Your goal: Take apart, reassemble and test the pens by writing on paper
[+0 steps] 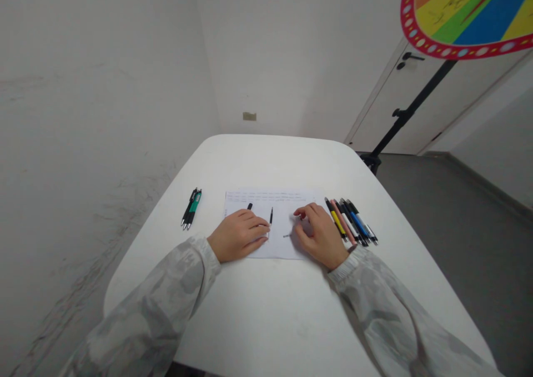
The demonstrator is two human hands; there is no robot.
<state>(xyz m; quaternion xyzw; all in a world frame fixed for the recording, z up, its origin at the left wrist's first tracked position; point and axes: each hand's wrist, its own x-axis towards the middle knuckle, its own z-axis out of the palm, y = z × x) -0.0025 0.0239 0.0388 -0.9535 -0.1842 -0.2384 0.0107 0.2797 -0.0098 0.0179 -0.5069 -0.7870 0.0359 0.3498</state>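
A white sheet of paper (283, 202) with faint lines of writing lies on the white table (266, 299). My left hand (237, 235) rests on the sheet's left part, fingers curled around a black pen piece whose end (250, 206) sticks out behind the knuckles. A short black pen part (271, 216) lies just beyond its fingertips. My right hand (320, 235) rests on the sheet's right side with its fingers pinched together at the tips. A tiny grey part (287, 235) lies on the paper between my hands.
A row of several pens (352, 221), yellow, pink, blue and black, lies right of the paper. Two pens, black and green (191, 207), lie to the left. A colourful prize wheel (466, 16) on a black stand (400, 121) is at the right rear, before a door.
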